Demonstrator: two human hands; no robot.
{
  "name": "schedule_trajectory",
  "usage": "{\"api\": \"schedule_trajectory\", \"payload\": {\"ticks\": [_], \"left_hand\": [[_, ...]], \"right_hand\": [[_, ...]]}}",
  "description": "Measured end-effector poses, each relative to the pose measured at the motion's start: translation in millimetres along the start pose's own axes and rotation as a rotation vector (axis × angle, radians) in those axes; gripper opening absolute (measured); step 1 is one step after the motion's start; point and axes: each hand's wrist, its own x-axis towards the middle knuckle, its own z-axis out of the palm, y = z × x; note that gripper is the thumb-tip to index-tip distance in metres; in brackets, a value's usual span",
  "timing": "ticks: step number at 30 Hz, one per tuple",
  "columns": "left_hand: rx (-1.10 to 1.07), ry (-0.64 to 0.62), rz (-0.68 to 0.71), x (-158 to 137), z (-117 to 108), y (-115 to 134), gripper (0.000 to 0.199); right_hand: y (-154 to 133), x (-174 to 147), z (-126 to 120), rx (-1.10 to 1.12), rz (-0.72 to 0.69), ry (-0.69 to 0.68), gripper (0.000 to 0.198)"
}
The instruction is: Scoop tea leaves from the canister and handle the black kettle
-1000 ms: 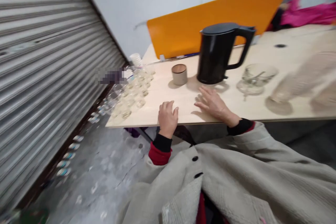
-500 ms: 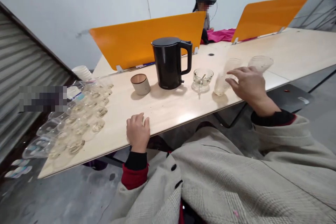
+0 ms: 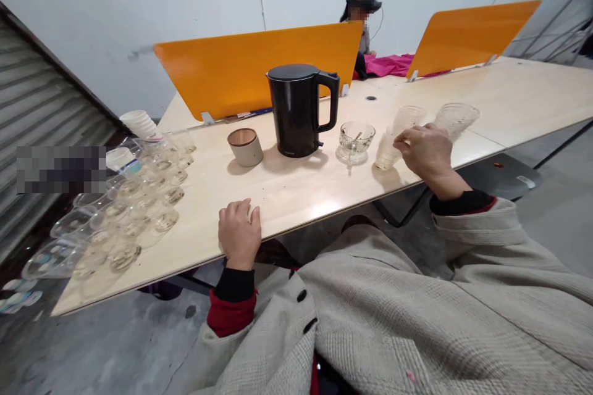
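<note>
My right hand (image 3: 426, 149) hovers above the table at the right, thumb and fingers drawn together in a pinch. Whatever it may hold is hidden or too small to make out. Its fingertips overlap the edge of a clear glass (image 3: 384, 153); whether they touch it I cannot tell. Behind the hand stand two more clear glasses, one (image 3: 408, 115) further back and a wide one (image 3: 458, 117) to the right, partly covered. My left hand (image 3: 239, 231) lies on the table's front edge, fingers loosely out, holding nothing. A ribbed glass bowl (image 3: 356, 136) with dark bits inside sits between the kettle and the glass.
A black electric kettle (image 3: 296, 114) stands mid-table, beside a grey cup (image 3: 246, 149) with a brown inside. Several clear cups (image 3: 134, 210) crowd the left end, near stacked white cups (image 3: 139, 123). Orange dividers (image 3: 241, 74) line the back; beyond them sits a person (image 3: 364, 3).
My right hand has shifted slightly left, and its thumb and fingers have closed from apart into a pinch. My left hand has stayed on the table edge.
</note>
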Motion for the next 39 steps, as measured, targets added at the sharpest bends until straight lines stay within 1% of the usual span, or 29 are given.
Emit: {"api": "schedule_trajectory", "payload": {"ticks": [2, 5, 8, 10, 12, 13, 14, 15, 16, 18, 19, 20, 22, 24, 26, 28, 30, 33, 36, 39], "left_hand": [[0.003, 0.0, -0.004, 0.2, -1.0, 1.0, 0.03], [0.005, -0.016, -0.015, 0.0, -2.4, 3.2, 0.028], [0.01, -0.041, -0.038, -0.3, -3.2, 5.6, 0.028], [0.005, -0.051, -0.054, -0.3, -3.6, 7.4, 0.028], [-0.008, -0.055, -0.072, -0.2, -4.3, 9.2, 0.027], [-0.015, -0.056, -0.081, -0.3, -4.8, 10.0, 0.027], [-0.023, -0.057, -0.09, -0.4, -5.2, 10.7, 0.027], [-0.029, -0.059, -0.097, -0.7, -5.7, 11.2, 0.027], [-0.036, -0.06, -0.102, -1.1, -6.1, 11.5, 0.027], [-0.056, -0.056, -0.111, -2.6, -6.6, 11.2, 0.027], [-0.069, -0.05, -0.119, -3.5, -6.8, 10.6, 0.027], [-0.084, -0.043, -0.129, -4.5, -6.9, 9.9, 0.026], [-0.116, -0.022, -0.16, -6.6, -7.0, 8.2, 0.025], [-0.144, 0.003, -0.193, -8.2, -7.1, 6.7, 0.024], [-0.164, 0.024, -0.214, -9.0, -7.3, 5.8, 0.023], [-0.174, 0.026, -0.216, -9.4, -7.7, 5.6, 0.022], [-0.176, 0.019, -0.212, -9.4, -8.3, 6.1, 0.023], [-0.178, 0.01, -0.211, -9.6, -9.5, 7.2, 0.023], [-0.177, -0.002, -0.214, -9.9, -10.6, 8.4, 0.022], [-0.176, -0.012, -0.215, -10.0, -11.4, 9.1, 0.022]], "right_hand": [[1.2, 0.6, -1.4, 0.033, 0.026, 0.024, 0.039], [10.8, 3.5, 4.0, 0.036, 0.03, 0.108, 0.031], [22.6, 5.1, 8.3, 0.008, 0.027, 0.238, 0.02], [24.5, 1.5, 3.1, 0.006, 0.026, 0.352, 0.019], [16.4, -7.8, -9.6, 0.039, -0.011, 0.509, 0.019], [7.7, -14.3, -17.6, 0.077, -0.05, 0.59, 0.018], [-4.1, -21.3, -25.7, 0.13, -0.106, 0.656, 0.016], [-18.8, -28.1, -32.8, 0.205, -0.184, 0.691, 0.016], [-36.0, -34.0, -38.0, 0.297, -0.275, 0.675, 0.017], [-75.2, -41.1, -40.4, 0.483, -0.443, 0.573, 0.022], [-95.9, -41.6, -36.9, 0.556, -0.509, 0.518, 0.023], [-116.5, -40.3, -30.8, 0.603, -0.56, 0.433, 0.025], [-155.6, -33.3, -13.2, 0.628, -0.617, 0.261, 0.028], [-189.9, -23.7, 5.3, 0.62, -0.659, 0.134, 0.033], [-218.7, -14.6, 19.5, 0.605, -0.713, 0.036, 0.036], [-241.9, -7.7, 28.4, 0.59, -0.766, -0.022, 0.036], [-259.6, -3.0, 34.5, 0.564, -0.802, -0.048, 0.035], [-276.0, 1.4, 45.1, 0.511, -0.832, -0.08, 0.036], [-281.2, 4.1, 56.9, 0.482, -0.866, -0.113, 0.038], [-279.4, 5.4, 62.9, 0.466, -0.89, -0.118, 0.04]]}}
